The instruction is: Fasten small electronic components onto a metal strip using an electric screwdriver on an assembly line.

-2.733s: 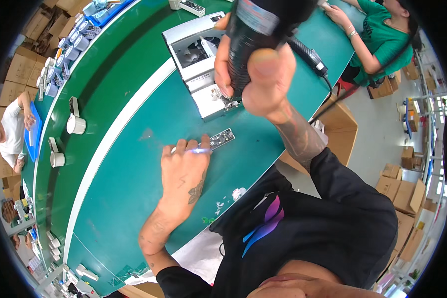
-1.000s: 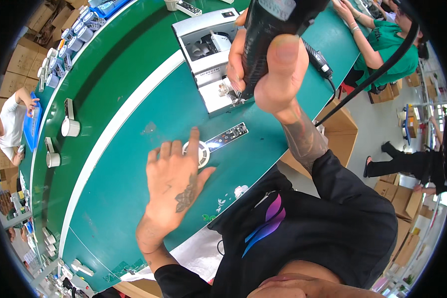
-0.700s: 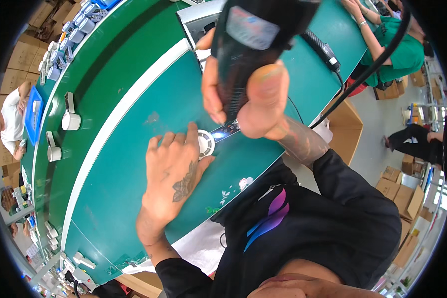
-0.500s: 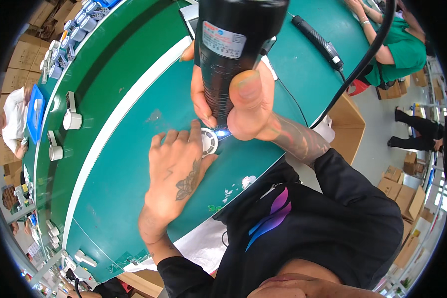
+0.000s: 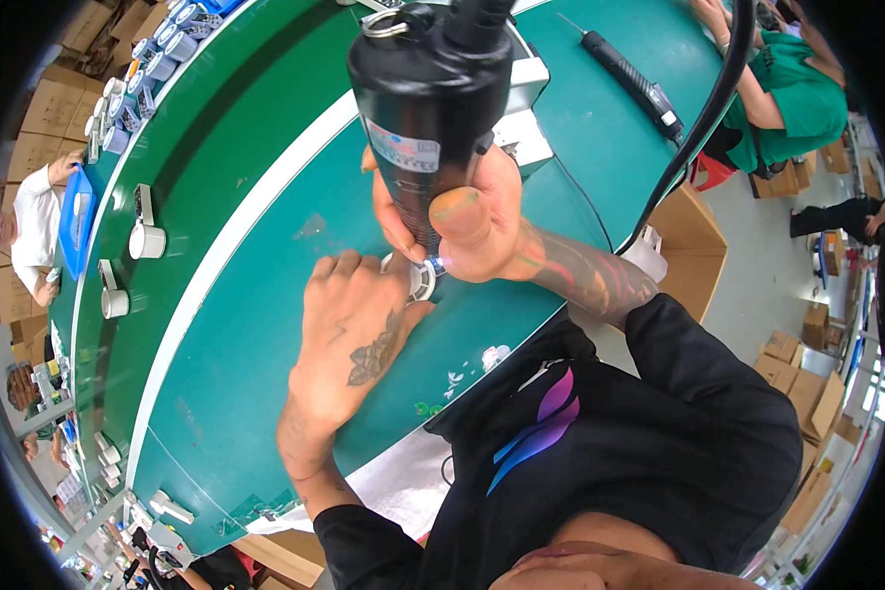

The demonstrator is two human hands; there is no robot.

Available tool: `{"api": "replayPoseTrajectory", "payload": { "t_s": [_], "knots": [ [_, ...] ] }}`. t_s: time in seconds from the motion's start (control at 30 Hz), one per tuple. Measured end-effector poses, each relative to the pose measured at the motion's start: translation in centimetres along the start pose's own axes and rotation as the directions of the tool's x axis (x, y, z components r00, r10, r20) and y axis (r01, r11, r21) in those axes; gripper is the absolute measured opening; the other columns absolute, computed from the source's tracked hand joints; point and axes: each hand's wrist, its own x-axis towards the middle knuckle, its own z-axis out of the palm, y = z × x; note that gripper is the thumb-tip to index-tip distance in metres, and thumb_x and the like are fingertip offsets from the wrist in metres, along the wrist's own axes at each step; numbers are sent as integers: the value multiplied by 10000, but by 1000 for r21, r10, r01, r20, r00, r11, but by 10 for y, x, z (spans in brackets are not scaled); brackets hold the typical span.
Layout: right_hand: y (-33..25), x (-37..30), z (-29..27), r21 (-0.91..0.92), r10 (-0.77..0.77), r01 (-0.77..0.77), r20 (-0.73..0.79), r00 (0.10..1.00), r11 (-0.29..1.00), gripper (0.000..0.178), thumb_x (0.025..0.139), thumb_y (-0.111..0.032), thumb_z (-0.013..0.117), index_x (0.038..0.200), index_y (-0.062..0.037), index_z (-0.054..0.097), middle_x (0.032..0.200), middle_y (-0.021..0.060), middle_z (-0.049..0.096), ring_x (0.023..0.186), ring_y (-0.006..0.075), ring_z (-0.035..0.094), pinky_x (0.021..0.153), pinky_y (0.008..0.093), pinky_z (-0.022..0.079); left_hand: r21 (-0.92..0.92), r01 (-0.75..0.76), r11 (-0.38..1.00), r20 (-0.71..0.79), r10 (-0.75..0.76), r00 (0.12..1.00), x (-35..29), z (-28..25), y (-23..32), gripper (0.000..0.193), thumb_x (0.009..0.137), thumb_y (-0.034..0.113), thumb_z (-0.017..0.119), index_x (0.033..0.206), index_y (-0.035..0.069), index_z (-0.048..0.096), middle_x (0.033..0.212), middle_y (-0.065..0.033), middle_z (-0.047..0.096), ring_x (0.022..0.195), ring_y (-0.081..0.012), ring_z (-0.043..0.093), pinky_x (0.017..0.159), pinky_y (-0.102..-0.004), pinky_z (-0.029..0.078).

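Observation:
My right hand [image 5: 477, 226] is wrapped round a black electric screwdriver [image 5: 423, 84], held upright with its cable at the top. The tool's lower end lights a round white plastic part [image 5: 423, 283] with a slotted rim. On the green worktable [image 5: 256, 344], my left hand [image 5: 349, 320] grips that part between thumb and fingers, its back turned up. The screwdriver's tip meets the part's edge, though my right fingers hide the exact contact.
Another black electric screwdriver [image 5: 629, 84] lies at the far right. A white box-shaped device [image 5: 523, 141] stands behind my right hand. Beyond a white rail, white handled units [image 5: 147, 239] sit on the green belt. A person in green [image 5: 796, 88] works at right; an open carton [image 5: 680, 251] stands below.
The screwdriver's top has tilted left and lower, its tip now over the white part. My left hand has barely shifted. At far left, a person's hand has come to the blue tray.

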Motion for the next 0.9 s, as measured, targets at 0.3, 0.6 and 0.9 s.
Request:
{"api": "replayPoseTrajectory", "payload": {
  "t_s": [0.3,0.6,0.9],
  "knots": [
    [-28,-17,-14,116,38,-27,-98,994,993,777,867,-633,672,1205,39,477,762,73,634,585,108,574,542,252,479,44,34,998,-75,-31,997,-1,3,5,460,789,256,771,1164,6,680,827,-132,678,848,-273,638,758,-390,464],
    [-42,31,-53,-109,-301,283,-240,923,953,691,960,-549,584,1257,57,432,667,102,576,484,108,524,436,239,418,20,-10,1000,-137,13,990,7,11,14,567,802,322,776,1261,24,628,853,-142,681,863,-295,648,805,-410,494],
    [-47,13,-35,-383,-137,61,-176,975,922,896,920,-751,426,1215,95,423,581,77,507,424,119,476,421,264,406,7,-22,1000,-135,23,991,6,13,11,570,815,322,763,1273,17,614,851,-133,678,864,-293,636,771,-408,476]
  ]
}}
